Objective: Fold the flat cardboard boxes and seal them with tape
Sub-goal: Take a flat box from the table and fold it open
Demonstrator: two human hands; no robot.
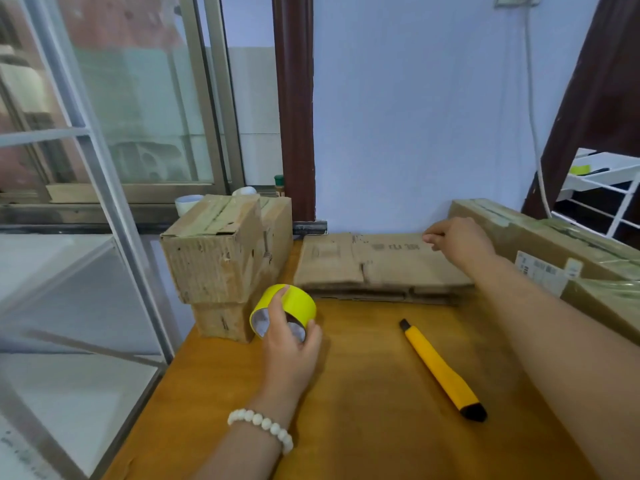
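A stack of flat cardboard boxes [374,265] lies at the back of the wooden table [363,393], against the wall. My right hand [457,242] reaches over the stack's far right edge with curled fingers; whether it grips the cardboard I cannot tell. My left hand [292,341] grips a roll of yellow tape [298,303] just left of the stack's front edge, thumb and fingers round the roll. Two folded boxes [221,258] stand stacked at the table's left edge, beside the tape.
A yellow utility knife [441,370] lies diagonally on the table, front right of centre. A long taped cardboard box [554,247] runs along the right side under my right forearm. A glass sliding window is at the left, with a white cup [187,203] behind the folded boxes.
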